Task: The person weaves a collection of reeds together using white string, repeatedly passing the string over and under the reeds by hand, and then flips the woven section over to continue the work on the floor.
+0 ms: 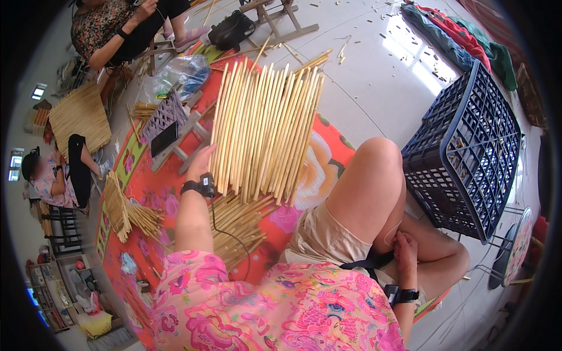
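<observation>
A mat of pale, straight plant stalks [263, 128] laid side by side lies in front of me, tilted above the red floral cloth. At its lower left edge is my left hand [201, 162], closed against the outermost stalks, with some fingers hidden. My right hand [404, 247] is closed low beside my bent legs. A fine pale thread [387, 235] loops from its fingers; the far end of the thread cannot be made out. Below the mat, a loose pile of stalks [240, 225] rests on the cloth.
A dark blue plastic crate [468, 152] stands on the right, beside a round stool [518, 248]. Left of the mat are a small wooden stool [186, 137], a phone [164, 138] and a clear plastic bag [181, 76]. Two people sit at the left. Cut stalk bits litter the tiles.
</observation>
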`<state>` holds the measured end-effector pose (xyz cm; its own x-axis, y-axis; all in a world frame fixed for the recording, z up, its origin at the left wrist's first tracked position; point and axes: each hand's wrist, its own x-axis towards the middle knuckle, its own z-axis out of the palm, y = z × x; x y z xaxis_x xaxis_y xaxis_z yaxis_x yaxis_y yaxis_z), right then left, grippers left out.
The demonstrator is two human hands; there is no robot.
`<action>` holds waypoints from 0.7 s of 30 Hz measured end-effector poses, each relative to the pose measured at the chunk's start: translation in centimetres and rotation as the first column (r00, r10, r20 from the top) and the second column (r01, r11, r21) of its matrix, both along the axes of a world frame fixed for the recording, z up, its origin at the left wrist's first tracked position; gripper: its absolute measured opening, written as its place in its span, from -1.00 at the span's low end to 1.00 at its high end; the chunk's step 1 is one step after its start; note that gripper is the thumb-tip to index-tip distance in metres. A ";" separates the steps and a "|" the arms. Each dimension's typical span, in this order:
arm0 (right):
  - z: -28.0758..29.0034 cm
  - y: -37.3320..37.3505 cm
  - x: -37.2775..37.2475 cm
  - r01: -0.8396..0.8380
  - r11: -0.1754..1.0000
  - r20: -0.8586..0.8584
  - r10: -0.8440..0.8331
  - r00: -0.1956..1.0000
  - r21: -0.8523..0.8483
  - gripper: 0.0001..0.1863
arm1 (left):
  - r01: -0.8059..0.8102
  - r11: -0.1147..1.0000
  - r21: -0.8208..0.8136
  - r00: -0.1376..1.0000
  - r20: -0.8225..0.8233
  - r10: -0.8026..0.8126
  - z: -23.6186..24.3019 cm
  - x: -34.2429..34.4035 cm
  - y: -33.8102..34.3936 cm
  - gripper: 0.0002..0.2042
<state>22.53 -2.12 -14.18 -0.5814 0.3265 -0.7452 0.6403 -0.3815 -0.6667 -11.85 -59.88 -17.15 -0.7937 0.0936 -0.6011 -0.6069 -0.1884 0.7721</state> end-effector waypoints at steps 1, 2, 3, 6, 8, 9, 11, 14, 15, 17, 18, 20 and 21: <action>0.0 0.1 0.1 0.002 1.000 0.005 -0.001 1.000 -0.004 -0.70 | -0.016 0.998 -0.066 1.000 0.012 0.017 -0.5 0.3 0.0 -0.69; 0.0 0.1 0.1 0.004 1.000 0.010 -0.004 1.000 -0.008 -0.70 | -0.030 0.991 -0.132 0.999 0.022 0.033 -1.0 0.5 -0.1 -0.68; 0.1 0.0 0.1 0.009 1.000 0.010 -0.009 1.000 -0.008 -0.70 | -0.024 0.991 -0.132 0.999 0.022 0.027 -1.5 0.6 -0.1 -0.68; 0.0 -0.1 0.1 0.020 1.000 0.020 -0.021 1.000 0.014 -0.70 | -0.138 0.858 -0.494 0.984 -0.167 0.062 -2.6 0.9 0.0 -0.68; 0.0 0.0 0.1 -0.019 0.999 0.026 0.018 0.999 0.034 -0.69 | -0.169 0.873 -0.458 0.982 -0.151 0.111 -3.5 0.4 -1.3 -0.67; 0.0 -0.1 -0.2 -0.034 0.999 0.021 0.033 0.999 0.021 -0.69 | -0.130 0.785 -0.605 0.990 -0.125 0.068 -4.5 0.0 -3.9 -0.65; -0.1 -0.1 -0.2 -0.025 0.999 0.020 0.025 0.999 0.025 -0.69 | -0.076 0.519 -0.851 0.997 -0.075 0.023 -4.4 -0.7 -3.5 -0.61; -0.1 0.2 0.1 -0.020 0.999 0.016 0.019 1.000 0.030 -0.69 | -0.178 -0.167 -0.970 0.982 -0.165 -0.090 -1.6 -0.3 2.9 -0.59; -0.1 0.2 0.1 -0.016 0.999 0.018 0.015 1.000 0.031 -0.69 | -0.140 -0.040 -0.989 0.990 -0.139 -0.030 -0.3 -0.7 4.5 -0.53; -0.1 0.2 0.0 -0.021 1.000 0.023 0.021 1.000 0.013 -0.69 | -0.250 -0.109 -0.962 0.941 -0.215 -0.260 -1.0 -0.2 5.7 -0.49; -0.1 0.2 0.0 -0.024 1.000 0.027 0.024 0.999 0.011 -0.69 | -0.365 -0.143 -0.920 0.835 -0.256 -0.487 -1.5 0.0 6.4 -0.44; -0.1 0.2 -0.2 -0.029 1.000 0.028 0.029 0.999 0.002 -0.69 | -0.364 -0.144 -0.920 0.733 -0.187 -0.653 -2.6 0.7 8.0 -0.41; -0.1 0.2 -0.2 -0.033 0.999 0.030 0.033 0.999 0.003 -0.69 | -0.366 -0.134 -0.921 0.590 -0.119 -0.798 -2.9 0.8 8.9 -0.38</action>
